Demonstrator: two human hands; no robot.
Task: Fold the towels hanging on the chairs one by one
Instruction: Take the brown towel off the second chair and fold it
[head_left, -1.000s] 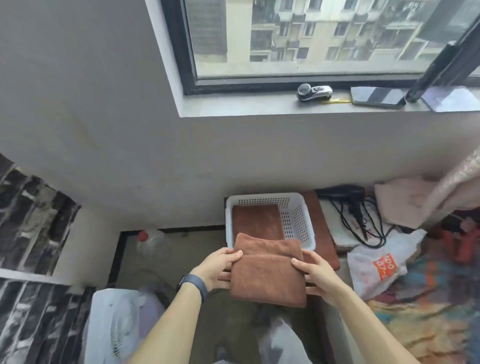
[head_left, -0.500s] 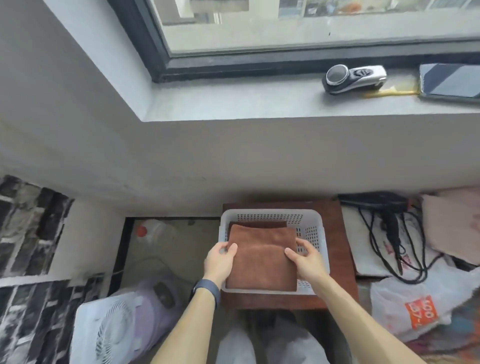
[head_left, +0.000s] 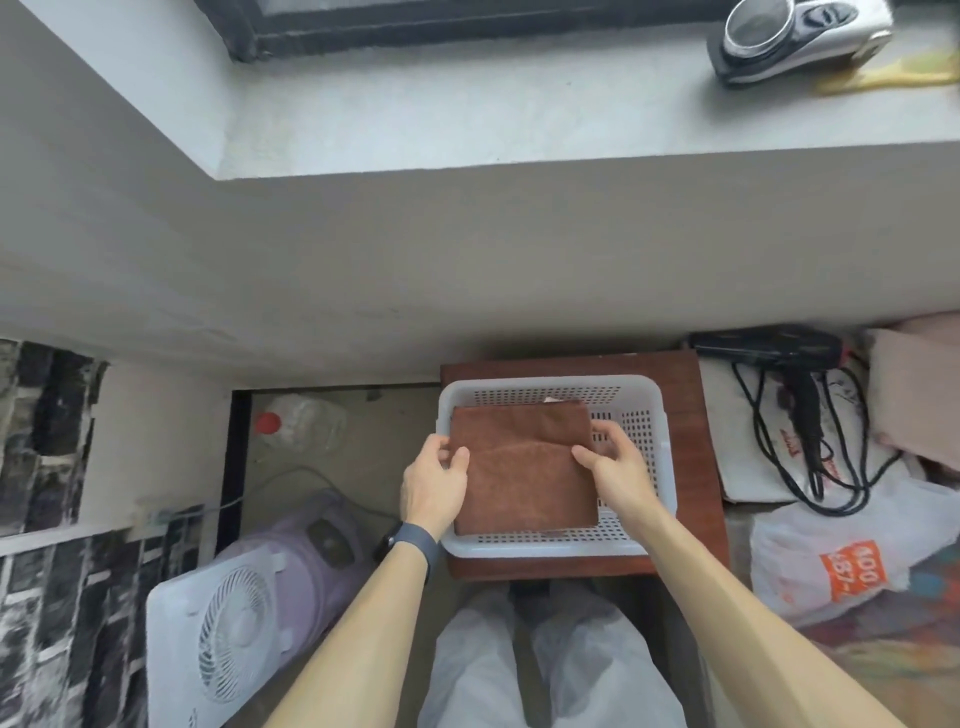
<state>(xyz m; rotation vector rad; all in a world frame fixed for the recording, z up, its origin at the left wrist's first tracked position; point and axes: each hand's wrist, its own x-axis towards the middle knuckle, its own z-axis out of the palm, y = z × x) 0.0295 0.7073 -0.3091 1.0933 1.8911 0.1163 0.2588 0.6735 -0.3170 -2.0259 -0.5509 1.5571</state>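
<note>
Brown towel (head_left: 524, 483) in basket (head_left: 550, 383) (fan (head_left: 228, 634), bottle (head_left: 306, 423) nearby)

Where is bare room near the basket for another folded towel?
Bare: the wide window sill left of the silver device, and a narrow strip of wooden table right of the basket. Crowded: the folded towel, held by left hand and right hand, fills most of the basket; hair dryer cords clutter the right.

The folded towel (head_left: 524, 483) hides the left hand's (head_left: 434, 483) fingers, probably beneath.
</note>
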